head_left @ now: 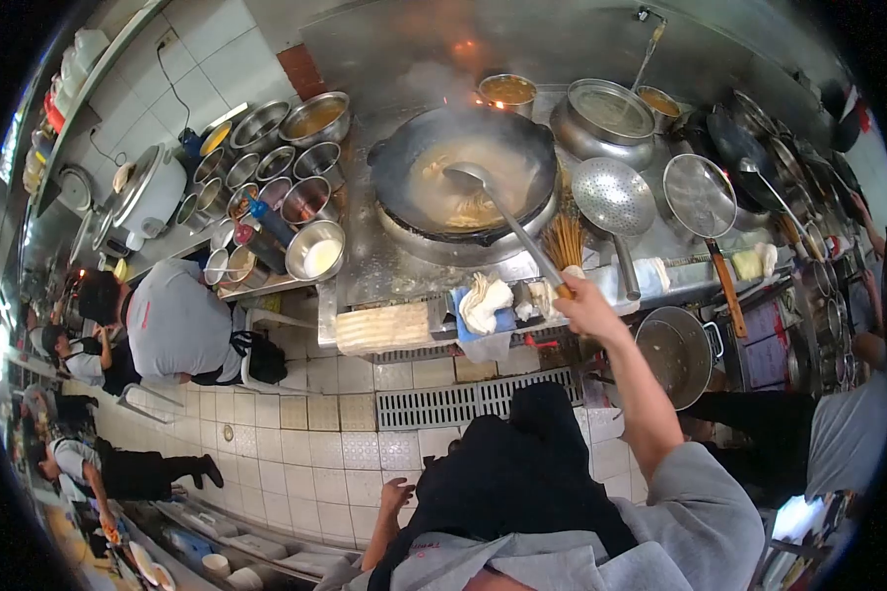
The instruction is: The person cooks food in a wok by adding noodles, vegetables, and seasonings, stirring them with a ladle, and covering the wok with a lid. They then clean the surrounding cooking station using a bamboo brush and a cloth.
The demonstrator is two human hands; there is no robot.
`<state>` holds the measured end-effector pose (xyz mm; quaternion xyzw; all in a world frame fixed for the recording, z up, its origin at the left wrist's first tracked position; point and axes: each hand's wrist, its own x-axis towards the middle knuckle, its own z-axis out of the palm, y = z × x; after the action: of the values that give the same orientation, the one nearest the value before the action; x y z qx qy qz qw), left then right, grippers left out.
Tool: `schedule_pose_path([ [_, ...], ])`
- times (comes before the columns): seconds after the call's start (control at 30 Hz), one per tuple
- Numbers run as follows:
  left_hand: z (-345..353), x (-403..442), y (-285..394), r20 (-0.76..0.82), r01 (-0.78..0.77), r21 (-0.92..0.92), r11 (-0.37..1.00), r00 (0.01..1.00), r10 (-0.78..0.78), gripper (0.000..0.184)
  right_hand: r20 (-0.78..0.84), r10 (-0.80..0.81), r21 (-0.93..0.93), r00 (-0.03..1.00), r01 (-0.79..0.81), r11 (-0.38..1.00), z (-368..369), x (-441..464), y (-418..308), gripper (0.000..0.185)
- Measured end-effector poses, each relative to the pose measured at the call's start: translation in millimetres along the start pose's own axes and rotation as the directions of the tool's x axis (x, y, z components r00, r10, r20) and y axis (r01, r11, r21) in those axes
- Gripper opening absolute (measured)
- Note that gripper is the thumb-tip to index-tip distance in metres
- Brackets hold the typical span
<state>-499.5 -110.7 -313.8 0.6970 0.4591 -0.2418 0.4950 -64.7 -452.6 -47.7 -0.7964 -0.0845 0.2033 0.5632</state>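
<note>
My right hand [589, 307] is wrapped round the wooden end of a long metal ladle [512, 225]. The ladle's bowl rests in a large black wok [392, 169] on the stove, over steaming, cloudy liquid [432, 187] with pale food in it. Down beside my hip hangs my left hand [394, 494], fingers loosely bent and apart, holding nothing. A bamboo wok brush [563, 239] stands right of the wok, close to the ladle's handle. Folded white cloths [485, 303] lie on the stove's front edge, left of my right hand.
Several metal bowls of ingredients [313, 244] crowd the left counter. A perforated skimmer [613, 197], a mesh strainer [700, 195] and a lidded pot [601, 148] sit to the right. A deep pot [675, 345] is beside my right arm. Other people work at left and far right.
</note>
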Motion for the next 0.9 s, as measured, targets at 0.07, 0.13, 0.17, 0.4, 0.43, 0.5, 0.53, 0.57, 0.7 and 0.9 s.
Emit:
schedule_pose_path([
  [0.07,2.5,-1.2,1.6,0.059,0.024,0.069,0.997,0.998,-0.029,0.043,0.024,0.082,0.107,0.996,-0.084,0.991,2.5,-6.5,-14.4,0.056],
  [0.13,5.2,-1.3,-8.6,0.087,0.012,0.077,0.997,0.996,-0.019,0.04,0.096,0.147,0.274,0.985,-0.168,0.947,-16.3,-5.8,-10.8,0.056],
  [0.17,7.7,-5.9,-10.2,0.079,0.031,0.016,0.999,0.996,-0.032,0.038,0.105,0.121,0.299,0.987,-0.148,0.943,-24.4,-10.6,-15.1,0.057],
  [0.4,31.8,53.1,-113.9,0.122,0.093,0.014,0.996,0.988,-0.093,0.041,-0.241,-0.056,0.057,0.969,0.072,0.996,4.3,33.0,20.6,0.051],
  [0.43,34.0,56.7,-117.2,0.116,0.109,-0.025,0.994,0.988,-0.105,0.041,-0.242,-0.003,0.129,0.97,0.035,0.991,9.5,30.4,9.3,0.05],
  [0.5,32.7,60.5,-116.2,0.099,0.125,-0.094,0.988,0.988,-0.115,0.041,-0.167,0.084,0.285,0.982,-0.034,0.958,-5.1,42.0,11.1,0.049],
  [0.53,24.4,35.9,-74.7,0.089,0.127,-0.126,0.984,0.989,-0.117,0.041,-0.119,0.124,0.357,0.985,-0.074,0.931,-9.5,49.4,12.1,0.049],
  [0.57,17.2,15.2,-38.8,0.08,0.13,-0.157,0.979,0.99,-0.118,0.041,-0.166,0.041,0.228,0.985,-0.002,0.974,-7.8,54.8,11.7,0.046],
  [0.7,5.7,7.0,-0.3,0.081,-0.034,0.094,0.995,0.996,0.026,0.042,-0.228,-0.26,-0.263,0.938,0.198,0.944,3.8,83.0,3.4,0.038],
  [0.9,0.4,-6.5,36.3,-0.02,-0.041,0.096,0.995,0.999,0.043,0.044,-0.152,-0.152,-0.318,0.977,0.098,0.943,1.2,81.4,-29.1,0.039],
])
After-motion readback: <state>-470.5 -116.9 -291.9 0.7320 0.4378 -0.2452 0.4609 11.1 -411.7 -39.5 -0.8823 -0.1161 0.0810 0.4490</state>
